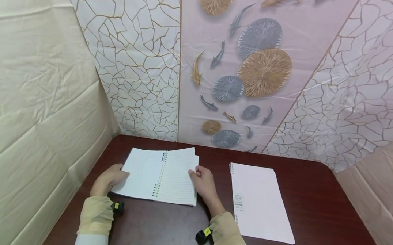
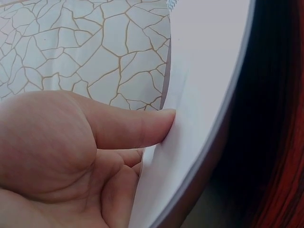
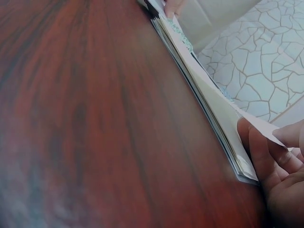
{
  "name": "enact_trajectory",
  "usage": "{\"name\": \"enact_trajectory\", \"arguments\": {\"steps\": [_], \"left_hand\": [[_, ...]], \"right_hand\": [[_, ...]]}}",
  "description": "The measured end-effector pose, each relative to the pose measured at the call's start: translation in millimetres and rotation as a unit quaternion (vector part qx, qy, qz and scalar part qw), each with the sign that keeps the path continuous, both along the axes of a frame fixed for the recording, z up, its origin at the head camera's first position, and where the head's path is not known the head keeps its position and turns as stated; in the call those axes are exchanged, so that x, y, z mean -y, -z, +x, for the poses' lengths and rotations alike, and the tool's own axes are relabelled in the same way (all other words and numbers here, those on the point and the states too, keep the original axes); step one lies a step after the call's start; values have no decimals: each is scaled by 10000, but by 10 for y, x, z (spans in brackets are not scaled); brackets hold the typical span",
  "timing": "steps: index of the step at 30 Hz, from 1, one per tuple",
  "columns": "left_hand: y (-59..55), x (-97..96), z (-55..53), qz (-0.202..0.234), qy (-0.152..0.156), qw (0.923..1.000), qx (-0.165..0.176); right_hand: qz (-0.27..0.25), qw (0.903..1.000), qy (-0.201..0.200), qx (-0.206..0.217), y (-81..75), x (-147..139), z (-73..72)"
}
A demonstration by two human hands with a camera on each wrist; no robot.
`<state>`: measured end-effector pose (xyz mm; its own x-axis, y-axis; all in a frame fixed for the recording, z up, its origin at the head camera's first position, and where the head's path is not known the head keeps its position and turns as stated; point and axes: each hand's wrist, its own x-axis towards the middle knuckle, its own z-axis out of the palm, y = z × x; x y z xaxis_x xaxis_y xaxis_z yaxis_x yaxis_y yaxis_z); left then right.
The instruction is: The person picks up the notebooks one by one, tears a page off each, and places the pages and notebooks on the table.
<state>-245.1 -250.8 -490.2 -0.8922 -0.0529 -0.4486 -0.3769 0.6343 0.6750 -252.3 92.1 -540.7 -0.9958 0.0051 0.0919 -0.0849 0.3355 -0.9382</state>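
Note:
A spiral-bound notebook (image 1: 143, 173) lies open on the dark table, a blank side on the left and a lined page (image 1: 177, 176) on the right. My left hand (image 1: 110, 178) grips its left edge; in the left wrist view the thumb (image 2: 137, 128) presses on the white sheet, with the other fingers behind it. At the right edge my right hand (image 1: 204, 181) pinches the lined page between thumb and fingers. The right wrist view shows that page (image 3: 256, 127) lifted away from the stack of sheets (image 3: 209, 104) beneath it.
To the right, a second spiral-bound pad (image 1: 262, 202) with a white face and small print lies on the table (image 1: 318, 208). Patterned sheeting (image 1: 146, 62) rises behind the table's far edge, and cream cloth (image 1: 42, 112) hangs at the left.

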Motion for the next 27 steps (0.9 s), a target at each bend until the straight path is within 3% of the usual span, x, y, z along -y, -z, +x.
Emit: {"name": "enact_trajectory", "arguments": {"steps": [8, 17, 22, 27], "left_hand": [[-8, -21, -10, 35, -5, 10000, 50], [-2, 31, -3, -44, 80, 10000, 24], [34, 53, -10, -217, 288, 9992, -161], [30, 50, -22, -288, 259, 9991, -145]], "right_hand": [[-78, 9998, -16, 173, -39, -11, -23], [705, 9940, -581, 610, -171, 5, -216], [498, 9926, -599, 936, -194, 41, -318], [367, 9944, -516, 851, -187, 83, -410]]}}
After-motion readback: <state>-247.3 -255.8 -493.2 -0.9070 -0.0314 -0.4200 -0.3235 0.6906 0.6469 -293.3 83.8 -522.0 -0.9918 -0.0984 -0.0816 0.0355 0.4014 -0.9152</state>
